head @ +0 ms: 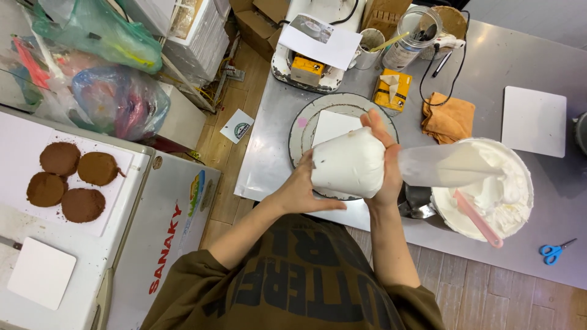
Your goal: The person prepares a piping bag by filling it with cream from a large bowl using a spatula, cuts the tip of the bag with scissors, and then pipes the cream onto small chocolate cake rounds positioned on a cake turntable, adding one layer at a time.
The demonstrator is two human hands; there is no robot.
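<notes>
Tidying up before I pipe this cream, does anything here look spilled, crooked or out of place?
One thing stands out: a round-printed paper card lies on the wooden floor beside the metal table, as if dropped. Otherwise both hands, left hand and right hand, grip the filled piping bag and the cream stays inside its bowl.

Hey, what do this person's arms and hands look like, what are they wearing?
Both forearms are bare, no gloves on the left hand or right hand. No rings, watch or bracelets show. An olive-brown top with large dark block lettering has sleeves pushed up near the elbows.

White piping bag (348, 164), orange cloth (448, 117)
</notes>
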